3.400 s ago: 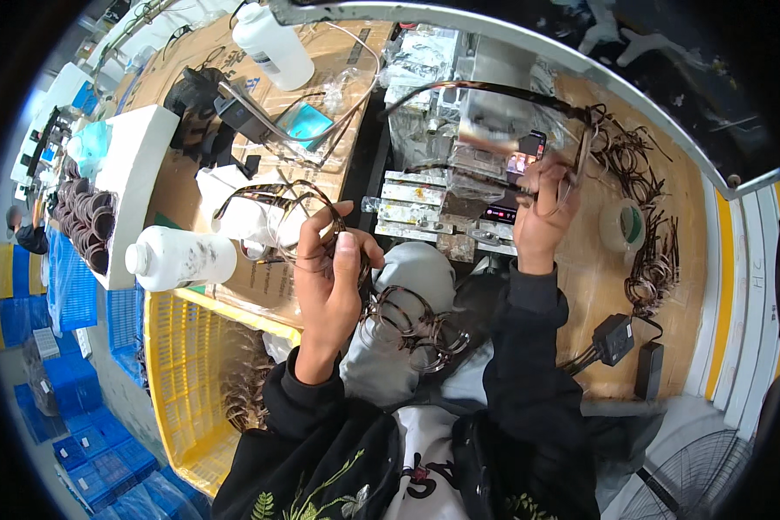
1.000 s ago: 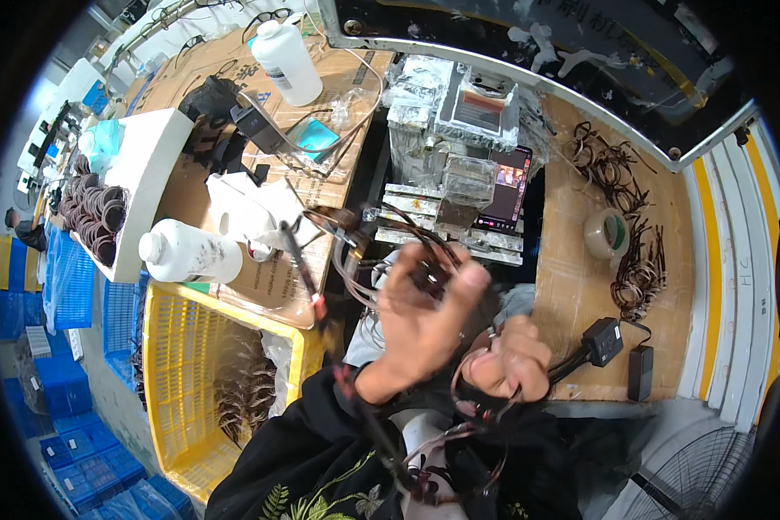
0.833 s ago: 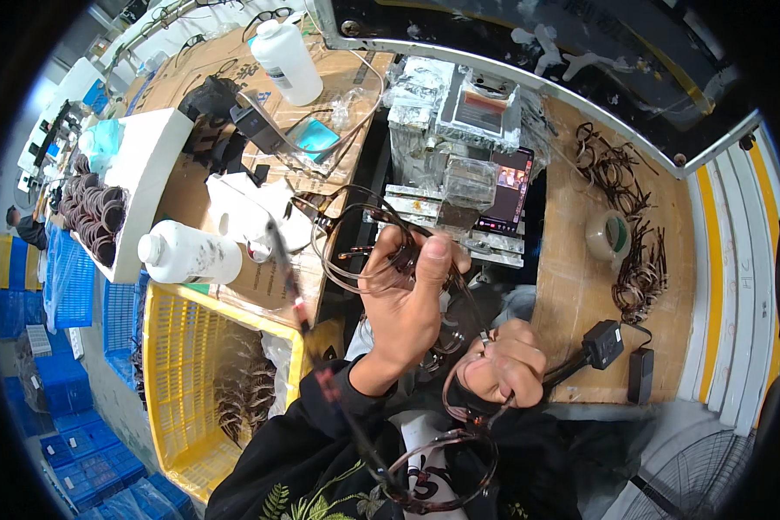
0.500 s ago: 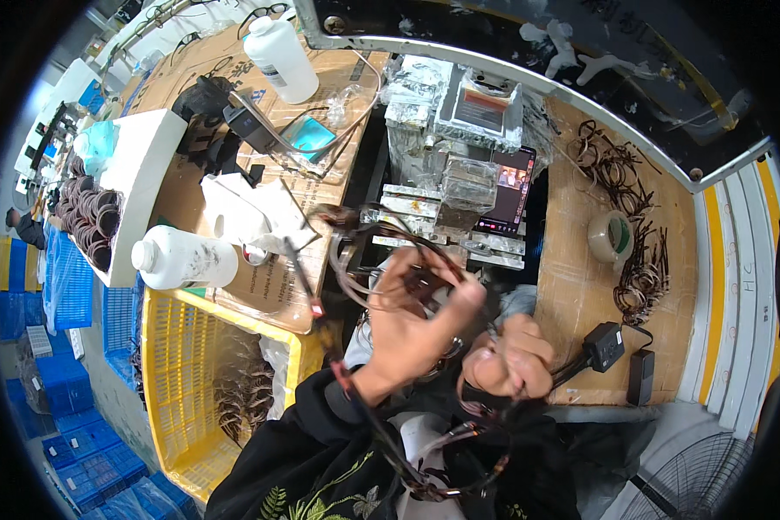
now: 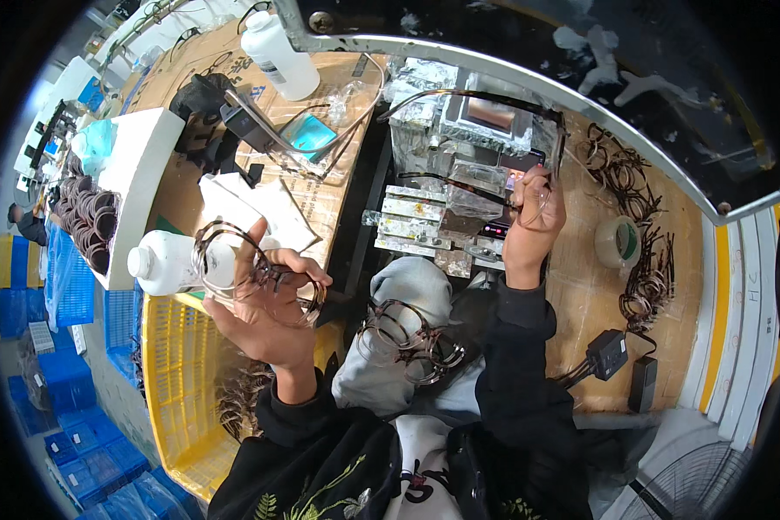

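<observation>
My left hand is raised over the yellow crate's far edge, fingers curled around a few round eyeglass frames with thin brown rims. Over the machine's near side, my right hand grips a pair of tortoiseshell eyeglasses. Both of its temples stretch out to the left, one well above the other; its front is partly hidden by the fingers. Between my arms, several dark brown eyeglass frames lie in a loose heap on my lap, over grey cloth.
Ahead stands a plastic-wrapped machine under a dark overhanging panel. On the right cardboard are brown frame parts, a tape roll and a black adapter. White bottles stand left, above the yellow crate.
My hands were close together in the middle and have moved apart. The left went left with its frames; the right rose forward and right with the eyeglasses. The heap on my lap now shows.
</observation>
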Demonstrator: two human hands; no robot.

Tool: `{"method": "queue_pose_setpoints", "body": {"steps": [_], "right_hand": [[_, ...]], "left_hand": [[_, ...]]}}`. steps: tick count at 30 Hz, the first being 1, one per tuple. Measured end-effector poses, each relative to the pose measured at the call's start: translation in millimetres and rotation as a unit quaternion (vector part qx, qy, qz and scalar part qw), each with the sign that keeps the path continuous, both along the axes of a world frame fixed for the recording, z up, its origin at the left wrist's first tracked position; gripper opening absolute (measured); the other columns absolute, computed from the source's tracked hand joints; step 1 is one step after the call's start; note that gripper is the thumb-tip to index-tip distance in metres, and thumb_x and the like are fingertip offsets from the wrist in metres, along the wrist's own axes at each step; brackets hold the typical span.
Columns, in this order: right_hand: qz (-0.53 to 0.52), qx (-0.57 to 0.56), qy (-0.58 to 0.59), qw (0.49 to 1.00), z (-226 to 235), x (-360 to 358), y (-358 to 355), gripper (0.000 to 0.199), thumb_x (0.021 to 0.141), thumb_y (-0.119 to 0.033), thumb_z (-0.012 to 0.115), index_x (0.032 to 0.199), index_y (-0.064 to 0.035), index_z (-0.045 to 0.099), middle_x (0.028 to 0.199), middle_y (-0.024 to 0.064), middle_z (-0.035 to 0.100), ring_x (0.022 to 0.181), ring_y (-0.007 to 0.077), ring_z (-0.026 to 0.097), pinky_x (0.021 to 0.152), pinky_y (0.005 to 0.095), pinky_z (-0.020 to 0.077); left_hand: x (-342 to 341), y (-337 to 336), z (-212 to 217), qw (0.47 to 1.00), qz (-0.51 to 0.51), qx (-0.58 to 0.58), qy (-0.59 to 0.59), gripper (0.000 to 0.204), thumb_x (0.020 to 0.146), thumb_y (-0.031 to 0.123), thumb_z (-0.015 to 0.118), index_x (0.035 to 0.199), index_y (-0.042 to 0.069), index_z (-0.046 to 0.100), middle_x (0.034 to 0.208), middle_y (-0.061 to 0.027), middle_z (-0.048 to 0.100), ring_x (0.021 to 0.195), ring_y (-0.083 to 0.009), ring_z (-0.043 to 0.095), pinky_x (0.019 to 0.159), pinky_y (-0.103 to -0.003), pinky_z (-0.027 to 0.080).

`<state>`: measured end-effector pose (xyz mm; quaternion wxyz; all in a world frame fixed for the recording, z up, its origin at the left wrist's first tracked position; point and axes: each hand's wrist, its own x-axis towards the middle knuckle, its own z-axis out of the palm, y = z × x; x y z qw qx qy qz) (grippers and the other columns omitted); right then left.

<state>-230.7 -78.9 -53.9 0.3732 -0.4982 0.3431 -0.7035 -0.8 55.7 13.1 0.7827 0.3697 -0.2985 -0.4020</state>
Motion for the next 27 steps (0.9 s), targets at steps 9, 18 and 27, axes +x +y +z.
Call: {"method": "queue_pose_setpoints", "body": {"steps": [9,18,27], "right_hand": [[-0.035,-0.009,-0.002,0.999,0.8,1.8,-4.5,0.010,0.094,-0.012,0.052,0.092,-0.0022,0.054,0.078,0.0006,0.051,0.064,0.0071,0.041,0.062,0.0228,0.0375],[-0.138,0.044,0.098,0.985,3.0,-1.4,20.3,0.011,0.091,-0.004,0.047,0.098,0.0017,0.054,0.077,0.0037,0.055,0.066,0.0091,0.047,0.057,0.0210,0.0379],[-0.123,-0.106,0.386,0.908,54.7,25.9,123.3,0.015,0.076,-0.002,0.064,0.089,0.0016,0.059,0.069,0.0128,0.059,0.060,0.0258,0.062,0.049,0.0332,0.0475]], "left_hand": [[-11.2,-7.5,-2.0,0.990,-0.098,0.093,-0.043,0.073,0.091,0.064,0.017,0.101,-0.002,0.047,0.065,-0.0097,0.049,0.062,-0.0265,0.055,0.057,-0.037,0.046],[-31.9,-20.7,13.1,0.976,-0.155,0.148,0.021,0.087,0.087,0.072,0.013,0.113,-0.003,0.049,0.073,-0.0105,0.054,0.066,-0.0225,0.056,0.067,-0.034,0.047],[-64.7,-0.4,21.1,0.969,-0.217,0.037,-0.114,0.060,0.084,0.030,0.068,0.126,0.001,0.036,0.095,-0.0097,0.056,0.085,-0.0160,0.056,0.078,-0.031,0.046]]}}
